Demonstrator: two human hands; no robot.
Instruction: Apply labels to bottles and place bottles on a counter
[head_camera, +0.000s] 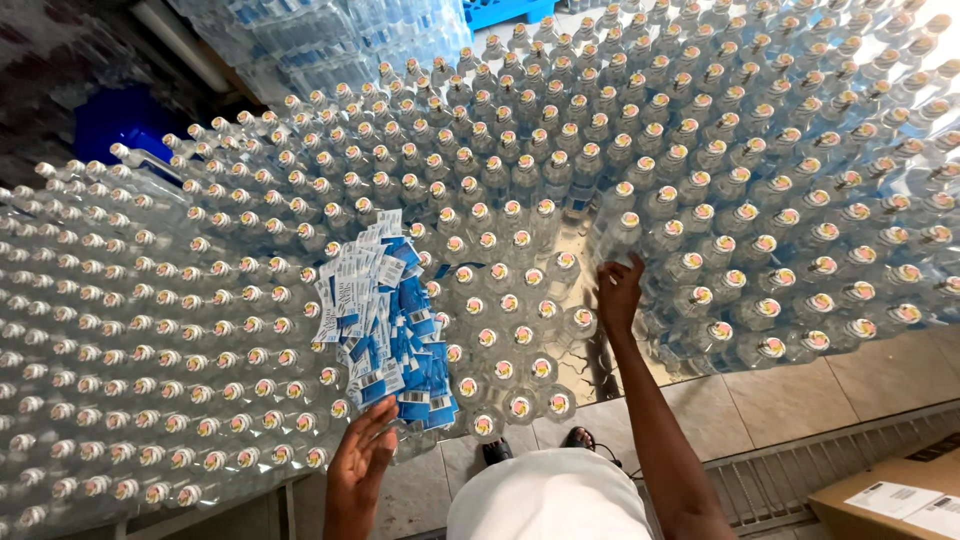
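Several clear plastic bottles (520, 250) with pale caps stand packed together on a shiny metal table (600, 370), seen from above. A loose pile of blue-and-white paper labels (385, 320) lies on top of the bottles left of centre. My left hand (362, 455) is at the near edge, fingers spread, touching the lower end of the label pile. My right hand (618, 292) reaches into a gap between the bottles, its fingers resting against a bottle (622, 235) at the gap's far side. Whether it grips that bottle is unclear.
Shrink-wrapped packs of bottles (330, 40) are stacked at the back left beside a blue crate (125, 125). A cardboard box (890, 495) with white sheets sits on the tiled floor (790, 400) at the lower right. A floor drain grate (790, 465) runs along there.
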